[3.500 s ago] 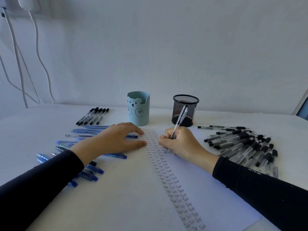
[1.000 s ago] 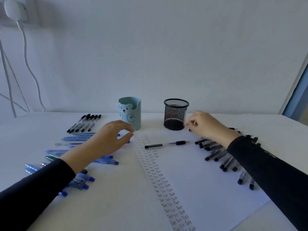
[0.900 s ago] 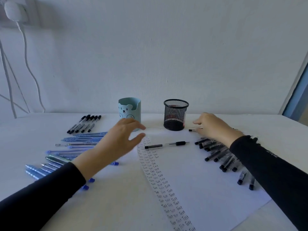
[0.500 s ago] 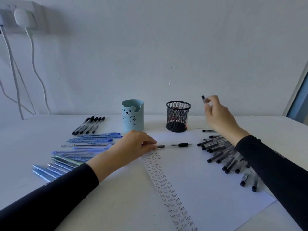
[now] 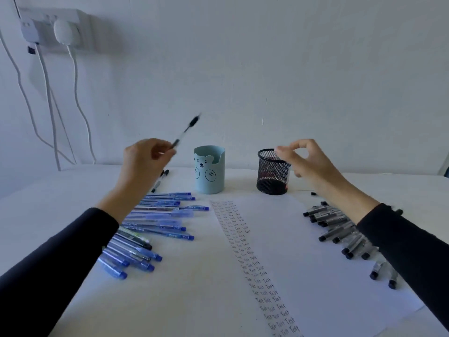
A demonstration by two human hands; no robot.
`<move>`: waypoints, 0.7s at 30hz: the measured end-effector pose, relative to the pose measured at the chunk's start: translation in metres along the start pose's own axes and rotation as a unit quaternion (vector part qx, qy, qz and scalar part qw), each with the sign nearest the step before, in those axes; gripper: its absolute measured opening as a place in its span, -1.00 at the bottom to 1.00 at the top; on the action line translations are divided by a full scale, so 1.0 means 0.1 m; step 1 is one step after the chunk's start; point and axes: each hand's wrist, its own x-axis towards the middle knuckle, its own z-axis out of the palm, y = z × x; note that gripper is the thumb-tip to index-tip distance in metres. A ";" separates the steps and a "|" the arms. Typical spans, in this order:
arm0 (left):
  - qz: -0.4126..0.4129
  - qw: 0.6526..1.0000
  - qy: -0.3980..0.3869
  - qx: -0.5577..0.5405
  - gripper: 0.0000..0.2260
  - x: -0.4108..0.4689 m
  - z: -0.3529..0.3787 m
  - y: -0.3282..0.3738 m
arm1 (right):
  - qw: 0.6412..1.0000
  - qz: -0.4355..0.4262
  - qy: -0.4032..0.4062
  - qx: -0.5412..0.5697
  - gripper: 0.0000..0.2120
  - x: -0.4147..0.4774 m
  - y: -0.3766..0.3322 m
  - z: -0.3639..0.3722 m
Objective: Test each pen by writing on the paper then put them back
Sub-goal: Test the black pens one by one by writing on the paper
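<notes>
**Now: pen aloft on the left**

Clearly the left hand [image 5: 143,161] pinches the blurred pen [image 5: 184,131] by its lower end, long axis slanting up and right toward the bear cup [image 5: 209,170]. The row of black pens [image 5: 161,178] lies just below, probably its destination. Over the mesh cup [image 5: 273,173], the right hand [image 5: 306,159] curls; whether it holds anything, I cannot tell.

The left hand [image 5: 145,164] is raised above the table, gripping a black pen [image 5: 185,131] that tilts up and to the right, blurred. The right hand [image 5: 309,159] hovers just over the black mesh cup [image 5: 272,176], thumb and forefinger pinched; anything between them is too small to tell. A blue bear cup [image 5: 210,172] stands left of the mesh cup. The paper [image 5: 315,263] carries a column of "Test" words [image 5: 243,242], with blue pens [image 5: 160,224] to its left and black pens [image 5: 337,229] on its right.
</notes>
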 end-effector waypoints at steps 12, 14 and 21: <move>-0.078 0.953 -0.144 0.255 -0.66 -0.05 -0.01 -0.89 | 0.988 -0.034 -0.131 0.070 -0.55 -0.13 0.02 0.41; -0.082 0.950 -0.149 0.263 -0.73 -0.06 -0.02 -0.87 | 0.985 0.016 -0.141 0.102 -0.51 -0.15 0.03 0.39; 0.063 0.964 -0.185 0.182 -0.80 -0.31 0.12 -0.19 | 0.969 0.063 -0.219 0.092 -0.58 -0.25 0.12 0.44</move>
